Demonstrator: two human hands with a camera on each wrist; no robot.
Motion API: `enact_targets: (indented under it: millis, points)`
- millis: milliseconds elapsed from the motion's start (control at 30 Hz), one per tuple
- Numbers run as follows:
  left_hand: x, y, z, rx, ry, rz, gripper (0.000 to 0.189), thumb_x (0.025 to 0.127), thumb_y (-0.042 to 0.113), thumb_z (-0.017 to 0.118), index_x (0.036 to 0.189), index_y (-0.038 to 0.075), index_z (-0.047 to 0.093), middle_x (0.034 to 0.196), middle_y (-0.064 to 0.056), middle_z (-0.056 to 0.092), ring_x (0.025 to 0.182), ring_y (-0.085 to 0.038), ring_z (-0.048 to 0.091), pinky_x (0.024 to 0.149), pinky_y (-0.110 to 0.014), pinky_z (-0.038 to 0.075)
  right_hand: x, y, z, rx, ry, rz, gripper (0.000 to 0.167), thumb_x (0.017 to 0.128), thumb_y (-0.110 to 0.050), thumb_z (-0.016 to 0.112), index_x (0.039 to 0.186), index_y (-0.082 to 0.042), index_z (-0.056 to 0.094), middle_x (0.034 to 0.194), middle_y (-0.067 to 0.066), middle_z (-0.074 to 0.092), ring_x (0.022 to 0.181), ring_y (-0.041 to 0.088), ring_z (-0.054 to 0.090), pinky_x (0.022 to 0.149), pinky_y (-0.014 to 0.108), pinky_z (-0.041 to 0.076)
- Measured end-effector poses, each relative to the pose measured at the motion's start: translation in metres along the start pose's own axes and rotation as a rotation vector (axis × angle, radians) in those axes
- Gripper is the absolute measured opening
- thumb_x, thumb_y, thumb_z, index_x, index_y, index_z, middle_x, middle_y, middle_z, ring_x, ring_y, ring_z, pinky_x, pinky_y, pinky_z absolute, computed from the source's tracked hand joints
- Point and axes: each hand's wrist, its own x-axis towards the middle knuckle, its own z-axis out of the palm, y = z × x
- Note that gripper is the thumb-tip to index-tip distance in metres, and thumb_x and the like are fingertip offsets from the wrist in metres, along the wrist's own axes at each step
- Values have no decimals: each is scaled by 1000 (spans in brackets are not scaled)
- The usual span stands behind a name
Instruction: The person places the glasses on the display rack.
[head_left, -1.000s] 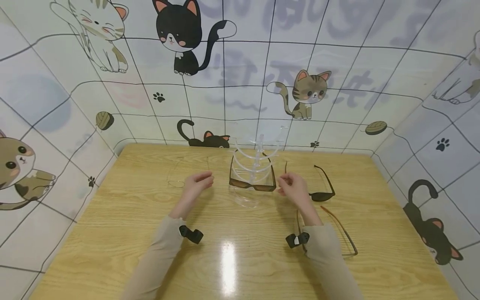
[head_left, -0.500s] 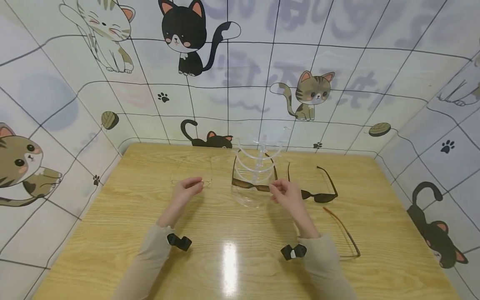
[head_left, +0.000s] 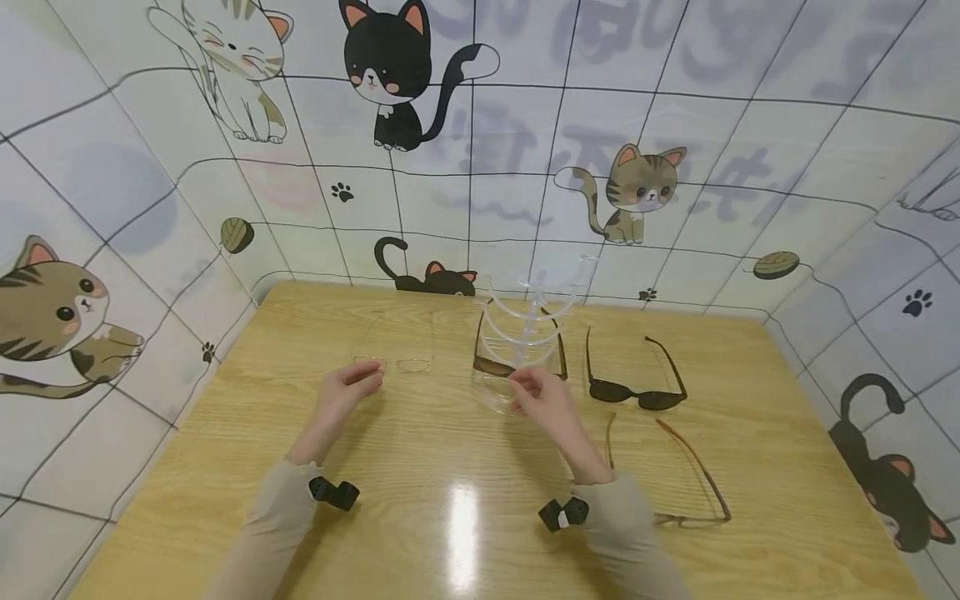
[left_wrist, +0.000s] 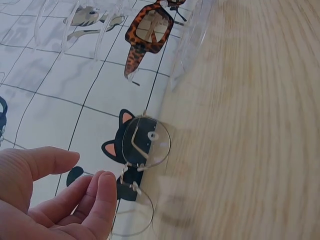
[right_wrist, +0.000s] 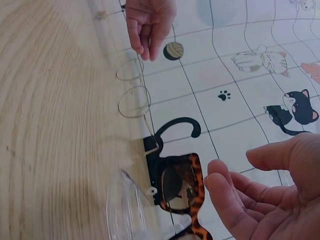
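My left hand (head_left: 339, 404) hovers by the left lens of thin wire-rimmed glasses (head_left: 414, 365), which lie unfolded on the table. In the left wrist view its thumb and fingers (left_wrist: 105, 200) are apart, with nothing between them. A transparent tiered display stand (head_left: 534, 312) carries tortoiseshell sunglasses (head_left: 491, 367) on a low tier. In front of these is my right hand (head_left: 550, 410), covering part of their front in the head view. The right wrist view shows its fingers (right_wrist: 225, 200) loosely bent beside the tortoiseshell frame, holding nothing.
Black sunglasses (head_left: 660, 400) lie unfolded right of the stand. Nearer, glasses with brown temples (head_left: 697, 458) lie partly behind the right forearm. A cat-printed wall covering (head_left: 502, 142) rises behind the wooden table (head_left: 405, 517). Each wrist wears a small black camera.
Both hands have moved left, the left one past the wire-rimmed glasses to their left lens, the right one from beside the stand to its front. The head view has shifted slightly; the glasses stay put.
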Motion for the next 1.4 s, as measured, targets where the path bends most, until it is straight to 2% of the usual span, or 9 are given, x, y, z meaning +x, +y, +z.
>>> enact_targets:
  millis: [133,267,433,567,733,833,1000,1100,1400]
  points:
    - [-1,-3,-10,28,14,-1,40,94,9,57,129,-10,49,127,-27,52,99,-13,61,85,-21,50,4,-5,11,12,-13,27,19,92,-1,58,104,13,60,82,20,64,69,38,65,60,43,56]
    - [0,-6,-20,52,29,-1,41,95,10,56,129,-11,49,128,-28,51,102,-16,60,85,-21,50,8,-5,22,37,-25,8,18,91,1,57,103,14,60,83,24,63,70,43,64,61,47,56]
    - [2,-10,-32,90,51,-31,42,96,14,54,129,-9,48,127,-26,52,104,-22,61,87,-24,50,14,-3,35,38,-49,-57,16,90,-1,58,102,10,62,85,23,64,69,38,65,57,34,57]
    - [9,-12,-39,92,91,-70,41,95,16,55,128,-8,51,123,-22,56,97,-16,63,85,-24,51,20,-1,47,68,-76,-72,18,90,-1,57,103,12,60,85,22,63,71,39,65,57,28,56]
    - [20,-15,-44,104,154,-101,39,94,17,57,125,-6,55,116,-18,61,86,-8,63,79,-20,51,29,0,64,12,-78,-88,22,91,-4,56,105,12,59,86,18,64,75,35,64,59,24,54]
    - [26,-18,-46,105,180,-114,38,95,18,56,124,-6,56,114,-16,62,85,-7,63,79,-18,50,34,-2,74,-37,-80,-89,25,91,-6,56,109,11,59,93,18,64,82,32,63,65,29,54]
    - [37,-20,-49,75,208,-143,38,95,20,55,124,-5,56,112,-12,62,87,-6,62,81,-18,50,42,-3,93,-35,-100,13,34,93,-13,55,120,8,55,107,18,60,97,30,59,77,36,54]
    - [44,-20,-49,55,211,-150,40,96,21,54,126,-5,54,113,-13,61,86,-5,62,81,-18,51,48,-1,103,-7,-76,82,37,94,-15,55,124,7,53,112,17,59,102,30,58,84,38,52]
    - [61,-17,-47,7,189,-181,42,96,21,54,129,-5,51,117,-13,57,84,-3,62,87,-22,50,67,11,124,101,-19,131,42,95,-21,52,124,9,51,113,20,59,104,31,58,86,38,51]
